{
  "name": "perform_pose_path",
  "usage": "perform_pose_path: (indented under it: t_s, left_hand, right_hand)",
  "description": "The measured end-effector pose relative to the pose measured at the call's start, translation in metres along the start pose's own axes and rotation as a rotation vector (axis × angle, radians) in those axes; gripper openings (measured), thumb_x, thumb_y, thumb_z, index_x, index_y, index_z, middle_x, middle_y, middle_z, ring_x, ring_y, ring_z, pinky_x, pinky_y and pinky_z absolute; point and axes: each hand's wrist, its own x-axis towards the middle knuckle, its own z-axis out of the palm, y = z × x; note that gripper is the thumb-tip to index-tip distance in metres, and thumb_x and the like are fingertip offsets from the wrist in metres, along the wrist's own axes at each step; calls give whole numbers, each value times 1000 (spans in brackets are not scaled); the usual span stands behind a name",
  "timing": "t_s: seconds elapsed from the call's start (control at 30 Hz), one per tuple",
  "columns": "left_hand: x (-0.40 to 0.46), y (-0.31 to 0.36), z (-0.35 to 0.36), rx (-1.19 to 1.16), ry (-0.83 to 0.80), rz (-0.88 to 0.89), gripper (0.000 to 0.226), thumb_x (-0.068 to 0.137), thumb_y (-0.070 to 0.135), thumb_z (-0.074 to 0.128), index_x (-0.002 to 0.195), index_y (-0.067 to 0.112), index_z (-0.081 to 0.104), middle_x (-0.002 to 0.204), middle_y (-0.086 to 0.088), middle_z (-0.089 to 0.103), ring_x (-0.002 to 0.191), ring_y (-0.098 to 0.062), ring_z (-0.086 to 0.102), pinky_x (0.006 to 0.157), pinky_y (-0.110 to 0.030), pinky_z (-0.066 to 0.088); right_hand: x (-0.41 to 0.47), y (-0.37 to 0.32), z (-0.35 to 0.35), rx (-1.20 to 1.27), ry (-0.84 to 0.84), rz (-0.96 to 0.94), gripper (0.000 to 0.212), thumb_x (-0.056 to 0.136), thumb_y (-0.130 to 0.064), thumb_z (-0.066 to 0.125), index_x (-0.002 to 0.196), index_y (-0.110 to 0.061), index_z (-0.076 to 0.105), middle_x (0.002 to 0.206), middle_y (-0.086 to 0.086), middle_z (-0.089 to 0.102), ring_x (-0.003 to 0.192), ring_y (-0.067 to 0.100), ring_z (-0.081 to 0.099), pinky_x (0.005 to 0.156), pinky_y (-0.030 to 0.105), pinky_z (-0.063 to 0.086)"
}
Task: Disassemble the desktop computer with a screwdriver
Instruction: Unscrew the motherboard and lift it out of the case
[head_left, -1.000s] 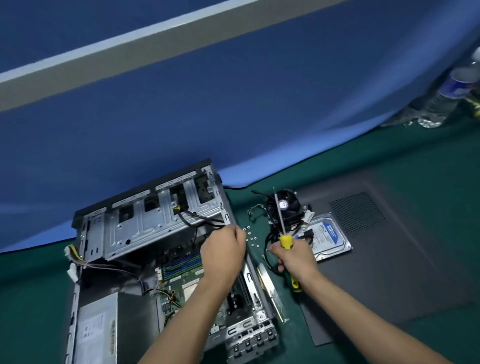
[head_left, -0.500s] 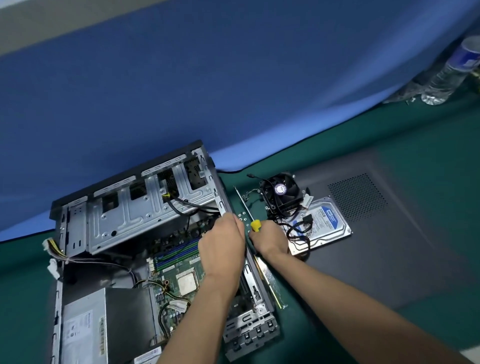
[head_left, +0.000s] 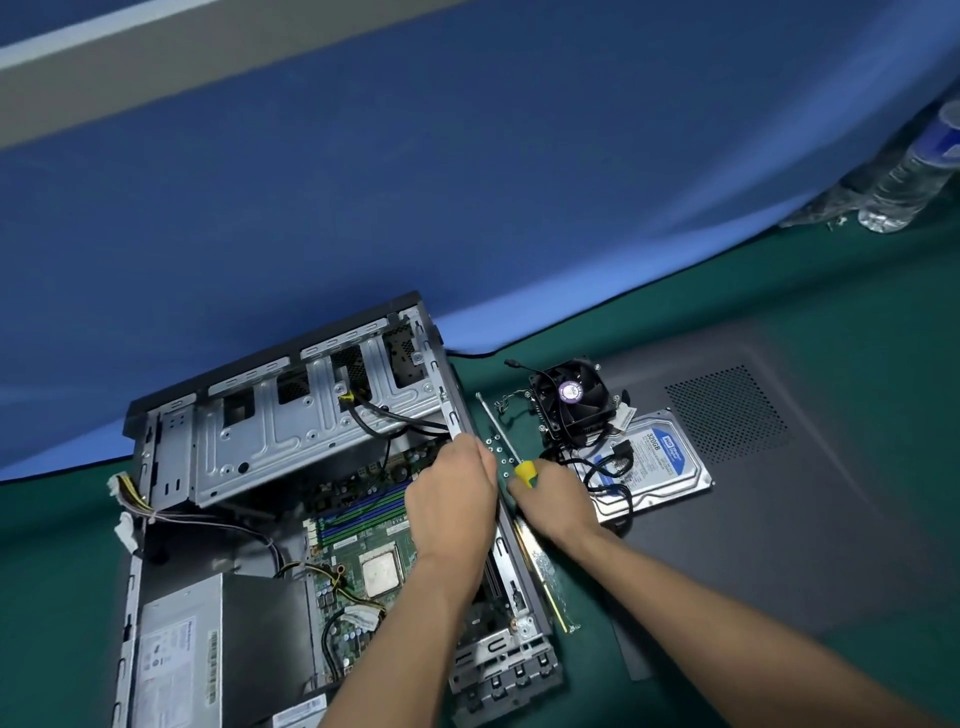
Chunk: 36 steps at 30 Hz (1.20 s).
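the opened desktop computer (head_left: 291, 499) lies on its side in the lower left of the frame on the green tabletop (head_left: 831, 291), its power supply (head_left: 176, 660) at the bottom left, the motherboard (head_left: 363, 551) exposed in the middle and the silver drive cage (head_left: 291, 415) above it. the left hand (head_left: 451, 499) sits at the case's right edge with fingers curled over the metal rail, grasping it. just to its right, the right hand (head_left: 550, 499) is clenched around the yellow-handled screwdriver (head_left: 506, 441), whose shaft slants up and left above the tabletop beside a few loose screws (head_left: 496, 447). further right, a black cooler fan (head_left: 571, 400) and a blue-labelled hard drive (head_left: 654, 462) rest on the dark side panel (head_left: 805, 493). a plastic bottle (head_left: 914, 176) lies at the far upper right.
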Motion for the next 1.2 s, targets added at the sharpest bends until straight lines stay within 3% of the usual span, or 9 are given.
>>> perform_pose_path:
  t_s: [0.13,0.27,0.43,0.57,0.7,0.83,0.97,1.07,1.2]
  left_hand:
    - [-1,-1,1,-16,26,-1,26,97,23,40,71,17,39,65,-2,55,48,-20,36,41,-24,10]
    - [0,-1,2,-3,27,-10,25,97,25,37,74,17,43,67,-1,56,48,-18,37,41,-23,11]
    - [1,-1,4,20,38,-10,25,98,26,36,76,17,45,70,-2,60,50,-19,38,42,-24,12]
    - [0,-3,8,-28,43,-21,24,96,24,39,76,16,50,66,1,54,49,-19,37,42,-26,14]
    - [-1,-6,8,-127,21,-24,32,97,23,37,65,21,36,54,10,37,42,-6,31,42,-23,14]
    - [-11,-22,4,-381,-35,-70,33,99,27,34,66,27,32,57,7,44,48,-8,37,45,-25,22]
    - [-18,-64,2,-385,-71,-189,23,97,23,41,75,25,46,67,6,56,55,-8,46,47,-25,30]
    - [-20,-100,2,-233,-171,-256,10,91,20,48,92,21,58,91,1,65,74,-14,54,60,-28,39]
    - [-27,-139,3,-3,-310,-189,29,89,25,48,114,14,58,121,-5,59,113,-22,49,92,-35,41]
  right_hand:
    - [-15,9,-3,-344,-73,-58,38,90,-39,49,62,-14,45,69,5,56,67,24,55,60,28,41]
    - [-21,13,-1,-623,-23,-113,43,93,-50,42,79,-12,59,87,6,68,80,24,64,62,27,39]
    - [-24,19,5,-742,-23,-74,47,97,-49,39,96,-10,65,96,5,69,88,22,65,64,27,41]
    - [-31,15,-1,-685,-34,-83,44,97,-46,41,96,-9,64,98,7,68,92,25,64,66,28,40]
    - [-45,-4,-27,-391,45,-192,37,95,-40,46,67,-16,50,68,0,58,70,22,58,60,28,40]
    - [-58,-40,-46,-17,106,-350,36,92,-34,52,62,-14,51,50,-6,48,50,12,44,55,29,42]
    - [-74,-78,-39,84,21,-457,33,90,-29,57,58,-23,51,43,-14,47,41,2,38,45,13,34]
    - [-81,-94,-16,24,-66,-479,27,88,-28,57,62,-22,56,52,-11,54,48,3,45,51,19,41]
    - [-75,-106,22,-162,-153,-451,14,85,-23,55,74,-21,62,73,-5,64,68,14,58,64,28,47]
